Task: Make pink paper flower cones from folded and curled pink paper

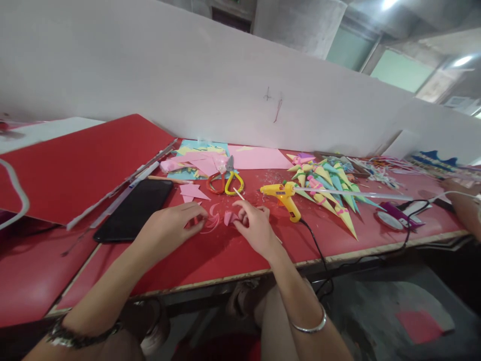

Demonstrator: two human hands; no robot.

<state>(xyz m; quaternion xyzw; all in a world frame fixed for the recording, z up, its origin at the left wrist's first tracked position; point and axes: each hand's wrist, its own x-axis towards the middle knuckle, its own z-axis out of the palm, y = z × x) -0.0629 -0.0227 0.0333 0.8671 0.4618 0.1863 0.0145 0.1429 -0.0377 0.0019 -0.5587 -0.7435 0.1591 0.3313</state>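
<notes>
While pink paper [229,218] is pinched by the right hand [257,228] mid-frame, the left hand [173,223] is held loosely curled, thumb apart.

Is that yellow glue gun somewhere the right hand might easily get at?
Probably yes: the glue gun lies close beside the right hand, with open red tabletop between, though a pink piece is at that hand's fingertips.

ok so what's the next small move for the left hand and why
Probably bring the left hand across to steady the small pink paper piece. The right hand seems to pinch it while a slim white stick crosses the same hand, so a second grip could help; the left hand is close by, beside some thin curled pink paper strips, and apart from the piece.
</notes>
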